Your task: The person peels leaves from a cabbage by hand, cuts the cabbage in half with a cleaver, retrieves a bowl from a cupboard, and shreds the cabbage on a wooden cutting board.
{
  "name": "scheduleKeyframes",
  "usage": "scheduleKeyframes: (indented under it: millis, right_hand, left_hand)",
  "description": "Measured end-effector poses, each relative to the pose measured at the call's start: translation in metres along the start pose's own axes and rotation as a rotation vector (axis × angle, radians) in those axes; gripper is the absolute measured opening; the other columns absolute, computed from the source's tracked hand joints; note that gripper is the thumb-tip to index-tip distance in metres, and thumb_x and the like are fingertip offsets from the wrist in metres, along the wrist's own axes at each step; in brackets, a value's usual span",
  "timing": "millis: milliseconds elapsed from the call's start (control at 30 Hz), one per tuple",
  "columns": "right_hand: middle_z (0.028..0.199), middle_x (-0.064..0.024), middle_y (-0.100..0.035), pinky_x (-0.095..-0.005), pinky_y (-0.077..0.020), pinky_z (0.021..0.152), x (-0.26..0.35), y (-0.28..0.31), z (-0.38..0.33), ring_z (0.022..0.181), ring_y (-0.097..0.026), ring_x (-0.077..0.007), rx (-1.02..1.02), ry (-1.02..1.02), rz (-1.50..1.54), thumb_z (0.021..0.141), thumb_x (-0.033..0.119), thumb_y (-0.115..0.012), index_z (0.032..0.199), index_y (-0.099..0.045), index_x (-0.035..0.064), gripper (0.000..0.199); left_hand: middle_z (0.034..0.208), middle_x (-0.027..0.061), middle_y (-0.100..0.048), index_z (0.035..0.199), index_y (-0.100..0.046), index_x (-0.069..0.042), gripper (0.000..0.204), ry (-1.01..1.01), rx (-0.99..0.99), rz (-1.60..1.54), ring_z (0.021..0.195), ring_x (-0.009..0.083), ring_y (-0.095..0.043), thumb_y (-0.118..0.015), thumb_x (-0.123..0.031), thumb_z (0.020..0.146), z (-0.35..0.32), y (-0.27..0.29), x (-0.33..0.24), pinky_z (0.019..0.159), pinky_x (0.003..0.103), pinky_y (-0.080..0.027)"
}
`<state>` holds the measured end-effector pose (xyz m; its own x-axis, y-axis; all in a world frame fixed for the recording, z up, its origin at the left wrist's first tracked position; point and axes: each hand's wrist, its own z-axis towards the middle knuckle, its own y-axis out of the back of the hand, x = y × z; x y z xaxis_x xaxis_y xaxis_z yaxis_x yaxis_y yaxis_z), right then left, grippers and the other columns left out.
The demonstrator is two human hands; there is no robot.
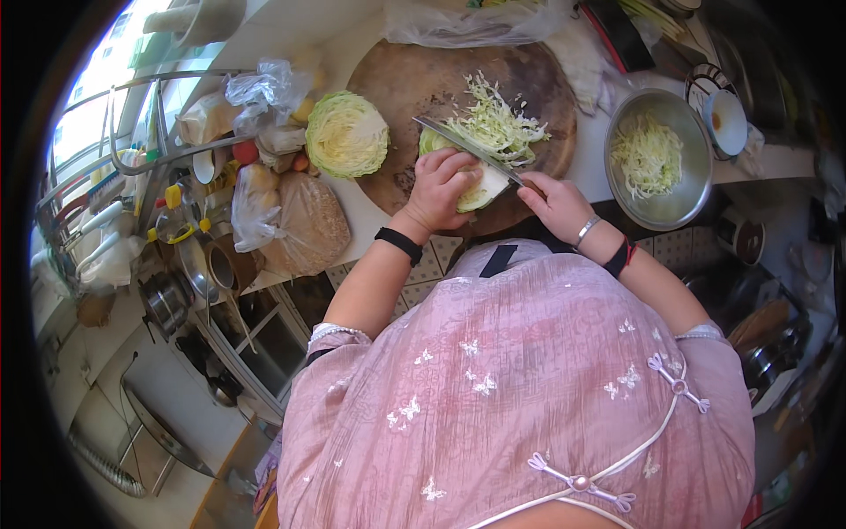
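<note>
A piece of cabbage [480,189] lies on the round wooden cutting board [388,75], with my left hand [440,187] pressed on top, fingers curled around it. My right hand [557,204] grips the handle of a kitchen knife [476,150]. Its blade slants up and left across the cabbage, right beside my left fingers. Beyond the blade, shredded cabbage [498,122] is heaped loosely on the board. A cut cabbage half [347,134] rests at the board's left edge, its cut face up.
At the right stands a metal bowl [696,172] with shredded cabbage inside. Bagged food [304,220] and a wire rack [132,167] crowd the left. A clear plastic bag [476,26] lies behind the board. A small white bowl [726,122] sits beyond the metal one.
</note>
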<state>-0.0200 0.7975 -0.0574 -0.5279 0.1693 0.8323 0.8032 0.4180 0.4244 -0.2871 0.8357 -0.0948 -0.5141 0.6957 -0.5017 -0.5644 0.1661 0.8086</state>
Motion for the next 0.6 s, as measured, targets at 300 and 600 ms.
scheduleKeyframes:
  millis: [300, 600]
  right_hand:
    - [0.089, -0.0229, -0.069, -0.0448, -0.0521, 0.074, -0.007, 0.032, 0.025, 0.083, -0.067, -0.0401, 0.051, 0.016, -0.111, 0.100, 0.039, -0.058, 0.105, -0.069, 0.0028, 0.038]
    - [0.087, -0.0200, -0.069, -0.0386, -0.0526, 0.072, 0.051, 0.061, -0.042, 0.079, -0.068, -0.0354, -0.014, 0.020, -0.085, 0.099, 0.036, -0.061, 0.115, -0.068, 0.0037, 0.037]
  left_hand:
    - [0.126, 0.0049, -0.060, 0.111, -0.063, -0.015, 0.067, 0.015, -0.047, -0.012, 0.118, 0.0315, -0.054, -0.081, -0.027, 0.048, 0.000, 0.001, -0.005, 0.097, 0.049, -0.038]
    - [0.124, 0.0108, -0.059, 0.113, -0.062, -0.013, 0.069, -0.013, -0.096, -0.004, 0.117, 0.0361, -0.055, -0.082, -0.026, 0.049, -0.003, -0.002, -0.007, 0.100, 0.051, -0.040]
